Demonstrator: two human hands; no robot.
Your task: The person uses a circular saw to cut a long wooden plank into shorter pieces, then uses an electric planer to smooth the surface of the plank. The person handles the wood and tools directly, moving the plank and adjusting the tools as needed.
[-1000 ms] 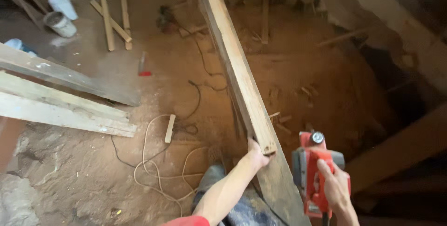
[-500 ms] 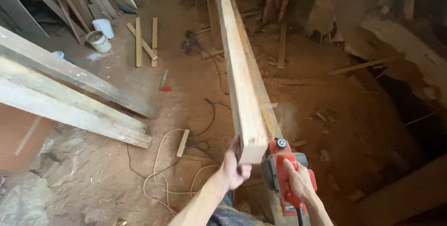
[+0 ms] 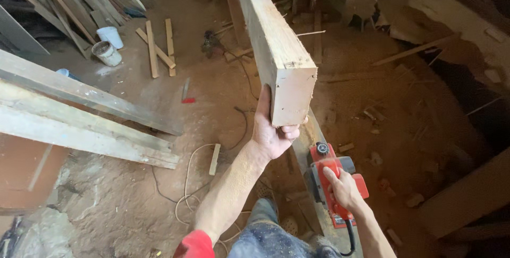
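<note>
**Beam end lifted, planer held low**

Nearest to us, our right hand [image 3: 344, 188] reaches down with the forearm coming in from the bottom right, its fingers closed around the handle of the red and grey electric hand planer [image 3: 333, 183]. The planer sits on a lower, darker plank [image 3: 311, 136] that runs away from us, and its black cord leaves toward the bottom edge.

Our left hand [image 3: 272, 130] is raised on an outstretched arm with a red sleeve at the shoulder. The palm presses the left face of the pale, thick, rough-sawn wooden beam [image 3: 276, 45] and the fingers curl under its bottom corner, gripping it. The beam's cut end faces us, just above the planer; its long axis runs away toward the top of the view, leaning slightly left.

Farther left, long grey weathered boards [image 3: 90, 117] lie across the reddish dirt floor [image 3: 212, 93], with a light cable looped below them. Beyond stand a white plastic bucket [image 3: 112, 36] and a dirty round pail [image 3: 104, 53], just beside short wooden offcuts [image 3: 158, 48].
</note>
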